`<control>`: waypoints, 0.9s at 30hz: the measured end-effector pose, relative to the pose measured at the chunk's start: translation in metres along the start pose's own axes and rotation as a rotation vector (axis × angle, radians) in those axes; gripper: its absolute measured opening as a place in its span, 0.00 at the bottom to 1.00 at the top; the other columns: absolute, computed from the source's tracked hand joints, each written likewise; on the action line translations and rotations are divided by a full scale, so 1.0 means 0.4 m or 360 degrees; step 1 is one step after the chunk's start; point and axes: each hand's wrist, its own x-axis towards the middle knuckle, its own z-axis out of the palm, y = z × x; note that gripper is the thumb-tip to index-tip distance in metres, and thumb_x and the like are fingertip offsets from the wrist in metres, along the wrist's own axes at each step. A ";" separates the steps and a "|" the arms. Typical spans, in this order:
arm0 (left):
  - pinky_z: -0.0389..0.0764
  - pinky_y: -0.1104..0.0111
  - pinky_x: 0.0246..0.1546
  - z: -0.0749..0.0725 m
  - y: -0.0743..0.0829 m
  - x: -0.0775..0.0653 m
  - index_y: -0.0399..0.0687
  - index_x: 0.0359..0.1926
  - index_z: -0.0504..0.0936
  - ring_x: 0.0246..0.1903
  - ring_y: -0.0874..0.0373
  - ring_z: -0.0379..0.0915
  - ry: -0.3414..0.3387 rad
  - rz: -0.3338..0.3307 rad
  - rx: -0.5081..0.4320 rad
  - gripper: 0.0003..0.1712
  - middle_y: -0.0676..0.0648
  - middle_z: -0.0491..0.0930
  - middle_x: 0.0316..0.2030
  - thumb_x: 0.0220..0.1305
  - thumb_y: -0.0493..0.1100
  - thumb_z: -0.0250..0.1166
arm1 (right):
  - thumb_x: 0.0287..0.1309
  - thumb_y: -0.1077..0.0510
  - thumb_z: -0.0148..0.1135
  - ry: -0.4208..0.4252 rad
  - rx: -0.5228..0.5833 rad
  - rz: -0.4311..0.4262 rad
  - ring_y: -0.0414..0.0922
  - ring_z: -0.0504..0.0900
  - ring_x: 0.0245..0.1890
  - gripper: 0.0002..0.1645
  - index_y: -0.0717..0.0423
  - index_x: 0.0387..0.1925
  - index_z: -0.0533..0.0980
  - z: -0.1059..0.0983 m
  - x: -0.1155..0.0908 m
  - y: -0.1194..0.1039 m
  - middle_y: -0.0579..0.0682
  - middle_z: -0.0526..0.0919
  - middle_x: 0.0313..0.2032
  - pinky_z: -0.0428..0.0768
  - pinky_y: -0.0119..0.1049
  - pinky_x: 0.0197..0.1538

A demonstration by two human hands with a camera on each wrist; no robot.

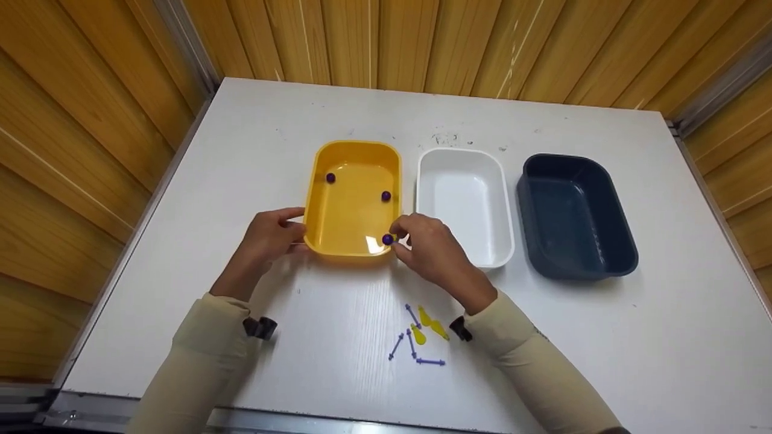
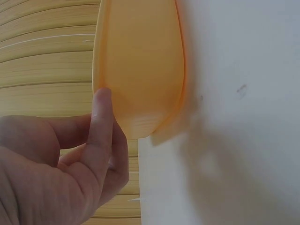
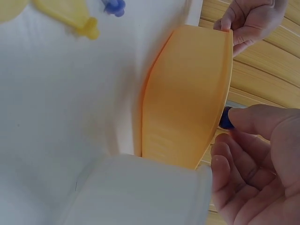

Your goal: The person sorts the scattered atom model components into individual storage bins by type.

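My left hand [image 1: 271, 235] grips the yellow bin [image 1: 353, 258] at its left edge, the thumb at the rim and other fingers against the outer wall. Over the bin's near right corner, my right hand [image 1: 431, 247] pinches a small dark purple ball [image 1: 388, 240] between thumb and fingertip. The right wrist view shows that purple ball [image 3: 226, 118] just above the rim. Two similar purple balls lie in the bin, one ball [image 1: 330, 178] at the far left and another ball [image 1: 386, 196] by the right wall.
Right of the yellow bin stand a white bin [image 1: 464, 211] and a dark blue bin [image 1: 573, 217]. Nearer the front edge lie several purple rods [image 1: 430, 361] and yellow teardrop-shaped pieces [image 1: 439, 330]. Wood-patterned panels [image 1: 404, 45] enclose the white table [image 1: 325, 349].
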 end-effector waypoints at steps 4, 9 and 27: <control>0.84 0.66 0.45 -0.001 -0.004 -0.001 0.55 0.68 0.68 0.40 0.56 0.83 -0.0017 0.0043 -0.0028 0.28 0.43 0.78 0.50 0.66 0.38 0.56 | 0.54 0.59 0.66 0.0022 -0.0005 -0.0040 0.42 0.80 0.34 0.09 0.54 0.38 0.80 -0.003 -0.014 0.006 0.49 0.83 0.34 0.82 0.33 0.39; 0.84 0.66 0.46 -0.001 -0.002 0.000 0.54 0.67 0.69 0.39 0.56 0.82 -0.0001 0.0063 -0.0015 0.28 0.43 0.79 0.49 0.65 0.39 0.56 | 0.53 0.59 0.67 0.0051 -0.0025 -0.0088 0.42 0.81 0.32 0.09 0.54 0.39 0.80 -0.015 -0.038 0.017 0.48 0.83 0.35 0.82 0.33 0.38; 0.84 0.72 0.37 0.000 -0.022 -0.058 0.48 0.53 0.73 0.45 0.53 0.78 0.0126 -0.0035 -0.0031 0.16 0.44 0.74 0.47 0.68 0.48 0.56 | 0.55 0.60 0.64 0.0247 -0.0025 0.0078 0.48 0.84 0.32 0.08 0.56 0.37 0.81 -0.096 -0.115 0.099 0.53 0.85 0.33 0.82 0.41 0.38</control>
